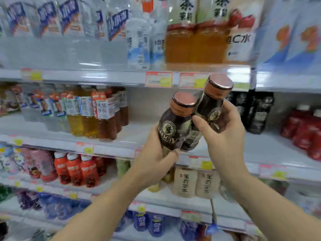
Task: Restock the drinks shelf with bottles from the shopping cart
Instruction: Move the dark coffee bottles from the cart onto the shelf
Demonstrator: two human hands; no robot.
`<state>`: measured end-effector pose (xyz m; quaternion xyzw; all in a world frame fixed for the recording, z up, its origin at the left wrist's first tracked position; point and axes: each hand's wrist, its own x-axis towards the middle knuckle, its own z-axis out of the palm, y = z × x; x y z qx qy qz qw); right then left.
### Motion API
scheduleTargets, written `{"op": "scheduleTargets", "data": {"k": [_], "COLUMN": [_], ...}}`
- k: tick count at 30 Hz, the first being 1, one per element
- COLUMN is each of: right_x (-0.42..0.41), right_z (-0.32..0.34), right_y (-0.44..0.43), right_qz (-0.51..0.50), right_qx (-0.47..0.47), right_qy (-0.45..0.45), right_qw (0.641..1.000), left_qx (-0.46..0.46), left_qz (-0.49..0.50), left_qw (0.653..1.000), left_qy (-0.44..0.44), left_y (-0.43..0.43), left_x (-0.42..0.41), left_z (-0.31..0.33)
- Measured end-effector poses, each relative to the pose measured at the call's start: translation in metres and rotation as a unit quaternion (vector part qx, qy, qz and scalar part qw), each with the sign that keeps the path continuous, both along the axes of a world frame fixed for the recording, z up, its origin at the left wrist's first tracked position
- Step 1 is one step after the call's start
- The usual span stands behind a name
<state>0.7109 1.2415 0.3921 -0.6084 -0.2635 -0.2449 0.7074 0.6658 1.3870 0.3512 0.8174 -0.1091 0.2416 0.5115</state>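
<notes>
— Shelves of drinks fill the aisle; where do these go?
— Left hand grips one dark bottle, right hand the other bottle, touching mid-air. Aim for the bare middle shelf beside matching black bottles; set one upright first.

Two dark bottles in the hands: glossy labels, smooth coppery metallic-looking caps. Shelf behind: smooth, glossy.
</notes>
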Motion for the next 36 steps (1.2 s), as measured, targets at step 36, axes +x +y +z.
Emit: {"op": "scheduleTargets", "data": {"k": [36], "right_x": [0.219], "right_z": [-0.061], "right_y": [-0.192], "right_qz": [-0.109], "right_qx": [-0.393], "right_qy": [0.158], "right_qw": [0.899], "left_qx": [-0.097], "left_qz": [0.096], "left_qw": [0.99], "left_qy": [0.034], "left_y": [-0.191], "left_x": [0.267], "left_z": [-0.008]}}
